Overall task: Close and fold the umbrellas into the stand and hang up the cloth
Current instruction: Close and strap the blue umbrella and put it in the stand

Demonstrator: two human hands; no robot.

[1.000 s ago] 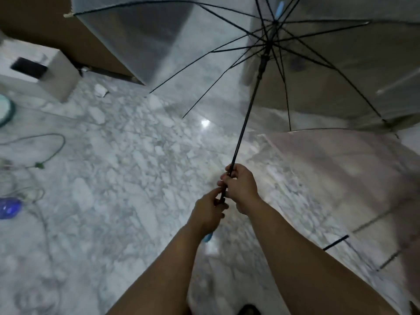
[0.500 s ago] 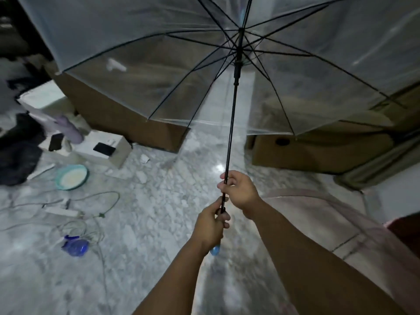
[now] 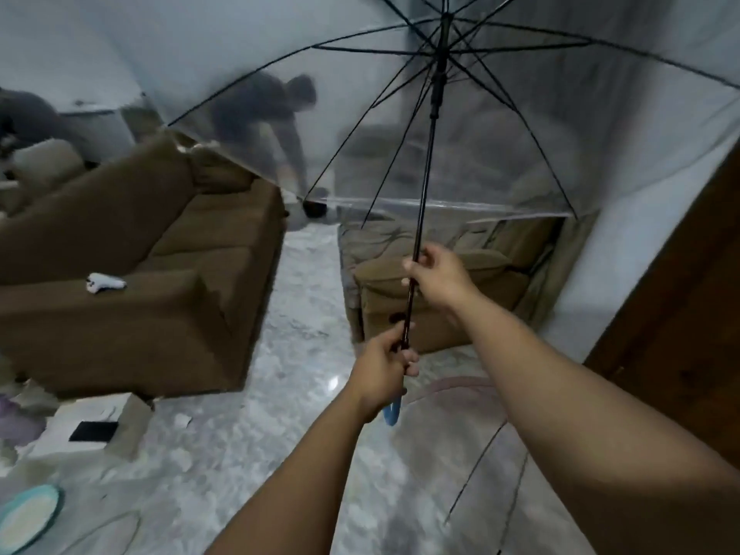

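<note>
Overhead, the open umbrella (image 3: pixel 520 114) (clear canopy) tilts toward 1 o'clock; left hand (image 3: pixel 382 376) fingers wrap its handle, right hand (image 3: pixel 438 276) fingers pinch the shaft.

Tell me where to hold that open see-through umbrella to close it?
Keep the left hand low on the black shaft, just above the blue handle. Slide the right hand up from below to the runner, where the ribs meet; pulling that collar down probably folds the canopy.

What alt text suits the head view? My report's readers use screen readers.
Two bare hands hold an open clear umbrella by its black shaft: left hand near the blue handle, right hand higher. Behind stand brown sofas on a marble floor.
</note>
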